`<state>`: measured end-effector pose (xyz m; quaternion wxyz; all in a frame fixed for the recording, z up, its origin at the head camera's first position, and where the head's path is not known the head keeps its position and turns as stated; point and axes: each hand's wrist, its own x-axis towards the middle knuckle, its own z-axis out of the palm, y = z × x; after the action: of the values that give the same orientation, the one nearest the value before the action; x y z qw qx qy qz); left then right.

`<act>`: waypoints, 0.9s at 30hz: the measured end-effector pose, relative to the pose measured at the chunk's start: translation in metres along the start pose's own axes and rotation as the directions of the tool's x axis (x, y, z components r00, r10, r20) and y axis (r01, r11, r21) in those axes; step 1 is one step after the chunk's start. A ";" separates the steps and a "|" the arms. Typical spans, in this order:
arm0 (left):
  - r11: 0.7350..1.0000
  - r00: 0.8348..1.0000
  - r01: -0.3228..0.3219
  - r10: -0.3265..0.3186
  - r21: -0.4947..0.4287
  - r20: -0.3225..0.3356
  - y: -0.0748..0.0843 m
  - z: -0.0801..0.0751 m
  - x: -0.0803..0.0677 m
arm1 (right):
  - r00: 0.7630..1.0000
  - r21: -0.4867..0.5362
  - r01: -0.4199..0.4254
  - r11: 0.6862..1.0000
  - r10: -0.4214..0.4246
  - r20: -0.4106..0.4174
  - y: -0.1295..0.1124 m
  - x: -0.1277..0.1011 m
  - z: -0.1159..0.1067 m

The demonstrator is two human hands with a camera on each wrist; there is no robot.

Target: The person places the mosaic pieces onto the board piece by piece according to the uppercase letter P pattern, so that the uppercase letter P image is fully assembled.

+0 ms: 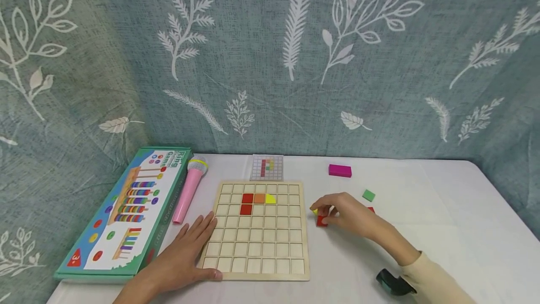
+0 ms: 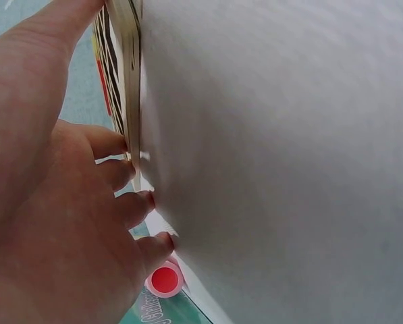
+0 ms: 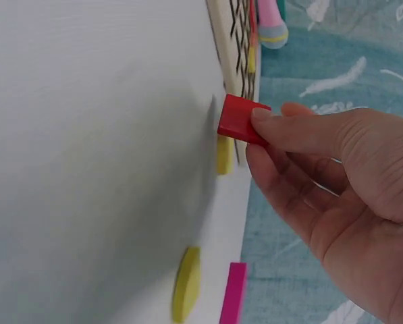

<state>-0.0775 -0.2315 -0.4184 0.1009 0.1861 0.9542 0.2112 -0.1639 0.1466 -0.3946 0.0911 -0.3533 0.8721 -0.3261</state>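
Observation:
My right hand (image 1: 348, 212) pinches a red square tile (image 3: 238, 120) between thumb and fingers, to the right of the wooden grid board (image 1: 253, 250). Beside that tile, a yellow piece (image 1: 314, 211) lies partly hidden by the fingers. Spread at the board's left edge, my left hand (image 1: 181, 257) touches the rim with straight fingers, its thumb at the lower left corner. Toward the board's top sit an upper red tile (image 1: 247, 198), an orange tile (image 1: 259, 198) and a yellow rounded piece (image 1: 270, 199) in a row. A second red tile (image 1: 246, 209) sits below the first.
A card (image 1: 266, 168) with a coloured grid pattern lies behind the board. To the left are a pink toy microphone (image 1: 190, 186) and a game box (image 1: 147, 186). A magenta block (image 1: 340, 171), green tile (image 1: 369, 195) and partly hidden red piece (image 1: 371, 209) lie right.

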 end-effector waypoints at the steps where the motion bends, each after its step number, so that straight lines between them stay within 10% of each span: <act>1: 1.000 1.000 0.001 -0.001 0.001 0.000 0.000 0.000 0.000 | 1.000 -0.002 0.003 1.000 -0.003 -0.001 -0.001 0.003 0.000; 27: 1.000 1.000 0.006 -0.006 -0.009 0.004 0.000 0.001 0.000 | 0.996 0.087 0.077 0.993 -0.081 0.046 -0.040 0.070 0.036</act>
<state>-0.0773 -0.2312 -0.4193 0.1044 0.1830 0.9536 0.2149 -0.1796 0.0599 -0.3921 0.1144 -0.3913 0.8402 -0.3575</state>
